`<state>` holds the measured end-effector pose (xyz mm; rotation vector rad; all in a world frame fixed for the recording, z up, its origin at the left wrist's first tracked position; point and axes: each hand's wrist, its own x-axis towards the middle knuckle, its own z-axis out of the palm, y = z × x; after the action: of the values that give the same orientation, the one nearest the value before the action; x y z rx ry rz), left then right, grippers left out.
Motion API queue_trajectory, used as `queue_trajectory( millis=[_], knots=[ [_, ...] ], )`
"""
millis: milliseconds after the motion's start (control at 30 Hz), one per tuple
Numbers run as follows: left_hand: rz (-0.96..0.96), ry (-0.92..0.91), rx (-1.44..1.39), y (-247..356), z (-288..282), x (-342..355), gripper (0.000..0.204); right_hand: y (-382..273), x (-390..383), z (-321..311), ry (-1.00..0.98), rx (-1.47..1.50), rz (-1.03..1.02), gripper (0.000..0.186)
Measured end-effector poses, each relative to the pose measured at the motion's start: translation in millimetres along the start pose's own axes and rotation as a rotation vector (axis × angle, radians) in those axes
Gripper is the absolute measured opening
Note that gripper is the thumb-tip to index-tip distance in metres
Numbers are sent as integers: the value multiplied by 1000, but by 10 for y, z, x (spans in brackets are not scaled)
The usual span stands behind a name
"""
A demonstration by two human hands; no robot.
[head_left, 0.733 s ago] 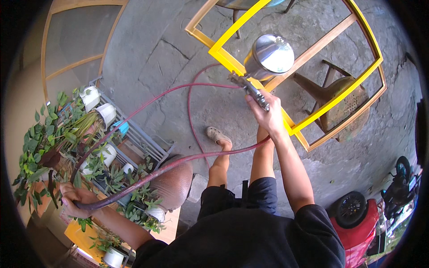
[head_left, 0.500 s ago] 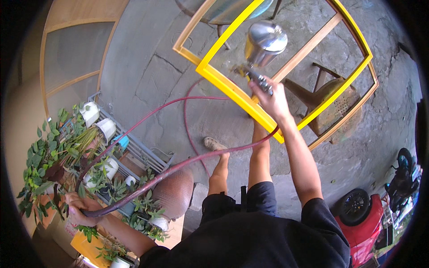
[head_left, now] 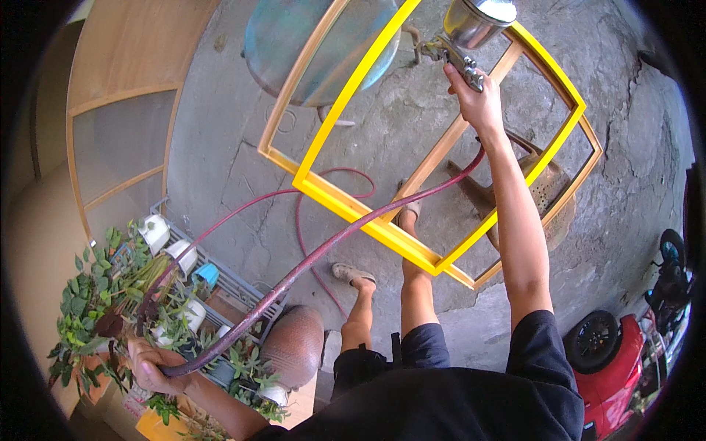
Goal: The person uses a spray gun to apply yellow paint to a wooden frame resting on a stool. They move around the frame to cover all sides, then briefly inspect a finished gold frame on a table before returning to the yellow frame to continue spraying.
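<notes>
My right hand point(head_left: 479, 104) is wrapped round a metal spray gun point(head_left: 457, 60) with a silver cup point(head_left: 474, 28) on top, at the upper middle. Beneath the gun is a wooden frame point(head_left: 368, 229), its edges bright yellow, with a bare-wood crossbar point(head_left: 430, 158) and bare-wood sides showing behind. In my closed left hand point(head_left: 153, 364), out at the lower left beside the plants, is a dark red hose point(head_left: 312, 259). It arcs over the near side of the frame up to my right wrist. The gun's trigger is partly hidden by my fingers.
Potted plants point(head_left: 95, 294) crowd a grey slatted rack point(head_left: 243, 292) at left, beside a brown ribbed jar point(head_left: 294, 345). A round teal table point(head_left: 323, 55) stands beyond the frame, and a brown chair point(head_left: 548, 187) lies under it. A red vehicle point(head_left: 618, 382) is at lower right.
My right hand and the spray gun have moved farther away across the frame. The frame sits lower and more to the left in view. More of the teal table shows. The left hand keeps the hose.
</notes>
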<state>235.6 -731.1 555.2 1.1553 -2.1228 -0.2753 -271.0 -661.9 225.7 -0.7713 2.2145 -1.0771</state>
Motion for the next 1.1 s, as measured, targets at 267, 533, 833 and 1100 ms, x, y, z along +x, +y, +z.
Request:
queue_trajectory(
  millis=[267, 533, 833, 1100],
  knots=[
    [-1, -39, 23, 187, 323, 211, 42, 192, 773, -216, 193, 57, -78, 44],
    [19, -76, 44, 158, 439, 245, 41, 207, 1032, -328, 458, 153, -113, 40],
    [-17, -6, -41, 64, 321, 306, 39, 55, 19, -258, 75, 144, -17, 35],
    [-10, -71, 4, 85, 316, 268, 41, 93, 307, -289, 32, 91, -8, 40]
  ],
)
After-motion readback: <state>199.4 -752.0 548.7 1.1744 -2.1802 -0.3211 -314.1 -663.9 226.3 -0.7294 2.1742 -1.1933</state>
